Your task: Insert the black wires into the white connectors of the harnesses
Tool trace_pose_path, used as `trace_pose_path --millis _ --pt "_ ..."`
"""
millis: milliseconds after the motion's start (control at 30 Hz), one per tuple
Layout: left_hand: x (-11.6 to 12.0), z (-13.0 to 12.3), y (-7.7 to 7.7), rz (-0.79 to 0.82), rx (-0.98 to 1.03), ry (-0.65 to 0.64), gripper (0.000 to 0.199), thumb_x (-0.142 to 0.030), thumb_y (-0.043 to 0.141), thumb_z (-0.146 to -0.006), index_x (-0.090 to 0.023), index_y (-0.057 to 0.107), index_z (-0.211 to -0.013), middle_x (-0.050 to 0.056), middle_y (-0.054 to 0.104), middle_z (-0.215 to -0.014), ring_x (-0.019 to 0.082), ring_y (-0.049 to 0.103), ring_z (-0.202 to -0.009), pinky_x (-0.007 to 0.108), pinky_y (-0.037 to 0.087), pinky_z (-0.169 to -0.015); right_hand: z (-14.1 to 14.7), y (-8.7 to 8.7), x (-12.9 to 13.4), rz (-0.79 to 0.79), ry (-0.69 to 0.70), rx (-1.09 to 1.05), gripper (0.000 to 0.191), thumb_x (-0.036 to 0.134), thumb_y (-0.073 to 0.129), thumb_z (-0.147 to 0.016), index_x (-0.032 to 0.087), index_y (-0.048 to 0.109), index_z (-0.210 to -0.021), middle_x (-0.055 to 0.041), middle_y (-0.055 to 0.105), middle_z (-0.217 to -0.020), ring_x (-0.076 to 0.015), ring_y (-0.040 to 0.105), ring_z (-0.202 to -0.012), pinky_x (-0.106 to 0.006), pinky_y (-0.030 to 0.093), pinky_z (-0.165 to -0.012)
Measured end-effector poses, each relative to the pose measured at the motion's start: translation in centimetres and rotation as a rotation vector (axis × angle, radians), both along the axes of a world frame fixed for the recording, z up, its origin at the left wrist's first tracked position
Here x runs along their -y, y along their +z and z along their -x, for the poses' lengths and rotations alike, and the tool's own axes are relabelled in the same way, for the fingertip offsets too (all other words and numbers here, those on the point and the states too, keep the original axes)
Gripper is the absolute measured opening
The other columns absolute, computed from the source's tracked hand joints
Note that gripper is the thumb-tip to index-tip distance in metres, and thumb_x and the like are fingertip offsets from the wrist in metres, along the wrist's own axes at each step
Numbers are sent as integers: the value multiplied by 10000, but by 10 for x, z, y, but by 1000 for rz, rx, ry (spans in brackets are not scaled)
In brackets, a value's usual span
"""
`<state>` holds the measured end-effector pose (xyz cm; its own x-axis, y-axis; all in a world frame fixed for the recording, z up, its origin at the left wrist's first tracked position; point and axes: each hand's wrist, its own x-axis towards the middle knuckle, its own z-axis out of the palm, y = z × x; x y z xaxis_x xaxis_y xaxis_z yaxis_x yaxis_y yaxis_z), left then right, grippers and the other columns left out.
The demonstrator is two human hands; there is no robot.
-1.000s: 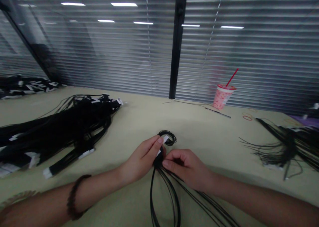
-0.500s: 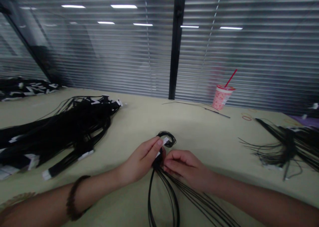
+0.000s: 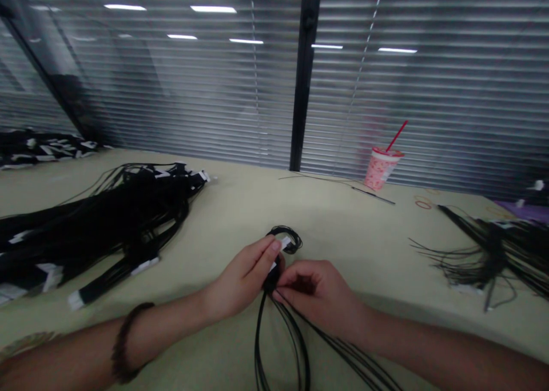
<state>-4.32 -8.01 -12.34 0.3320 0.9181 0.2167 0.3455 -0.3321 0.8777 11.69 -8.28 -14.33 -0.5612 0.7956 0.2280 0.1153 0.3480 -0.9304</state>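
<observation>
My left hand [image 3: 246, 271] is closed round a bundle of thin black cables [image 3: 271, 278], its thumb lying by a white connector [image 3: 285, 242]. Beyond the fingers, part of the bundle curls into a small loop [image 3: 295, 239]. Below the grip, the cables hang in wide curves toward the bottom edge and the lower right. My right hand [image 3: 319, 294] is at the bundle just right of the left one, thumb and forefinger pinched against the cables. How many strands lie in that pinch is hidden.
A big heap of black cables with white ends [image 3: 115, 225] lies at left, another pile [image 3: 47, 148] behind it. At right are loose black cables [image 3: 493, 254] and rubber bands [image 3: 422, 204]. A pink cup with a red straw [image 3: 380, 169] stands near the blinds, a thin pen-like tool [image 3: 373, 195] before it.
My right hand has shifted slightly left, its fingertips now against the bundle below my left hand. The left hand keeps its hold in nearly the same place.
</observation>
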Motion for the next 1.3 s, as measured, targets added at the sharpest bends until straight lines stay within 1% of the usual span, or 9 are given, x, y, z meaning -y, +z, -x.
trace_pose_path --millis 200,633,733,833,933,1000,1067,1167,1300 --pt "0 -1 4 20 -6 -29 287 -304 285 -904 -169 466 -726 -19 474 -673 114 453 -646 219 371 -624 -3 8 2 -200 -20 145 130 169 489 -794 132 612 -775 -2 577 -679 -86 492 -606 -191 368 -559" --pt "1 1 4 13 35 -32 271 -302 330 -888 -172 473 -697 -31 465 -643 109 445 -620 208 366 -609 -8 17 -1 -302 20 233 123 184 467 -806 143 563 -740 11 532 -665 -80 449 -592 -202 339 -566" --pt "-1 0 5 100 101 0 301 -348 328 -880 -171 479 -689 -28 471 -617 113 444 -584 214 360 -564 -13 24 -6 -108 83 134 56 190 497 -781 158 533 -811 30 488 -627 -75 416 -552 -201 313 -515" --pt "-4 0 5 267 220 19 356 -423 304 -870 -168 488 -704 -23 485 -582 117 441 -525 223 337 -490 -23 39 -19 308 274 -36 182 158 509 -754 161 513 -936 56 437 -548 -62 368 -469 -193 269 -456" --pt "-6 0 3 375 328 53 386 -463 311 -859 -159 496 -711 -15 505 -572 117 451 -509 224 335 -468 -39 56 -38 662 376 -197 99 151 492 -732 129 564 -796 49 391 -521 -52 344 -446 -201 266 -457" --pt "-6 0 2 409 389 84 374 -467 337 -851 -154 496 -722 -11 522 -590 115 462 -519 225 348 -476 -51 67 -51 763 282 -314 86 160 482 -700 135 560 -728 49 344 -522 -54 319 -444 -205 264 -453" --pt "-6 0 2 429 442 95 358 -460 356 -849 -152 489 -725 -9 531 -604 110 465 -526 227 361 -489 -61 74 -61 733 142 -439 98 174 439 -682 155 534 -671 48 300 -517 -62 281 -430 -210 252 -434" --pt "-6 0 4 467 507 102 330 -447 374 -847 -155 475 -733 -12 533 -604 105 466 -525 227 367 -495 -74 82 -73 578 -17 -589 152 190 370 -707 176 513 -660 34 303 -535 -70 276 -439 -215 258 -438" --pt "-5 1 8 514 559 139 293 -427 420 -830 -155 473 -735 -17 529 -587 99 469 -507 219 359 -481 -91 93 -88 261 -205 -579 246 230 315 -832 211 534 -720 29 347 -577 -67 298 -453 -226 287 -473"
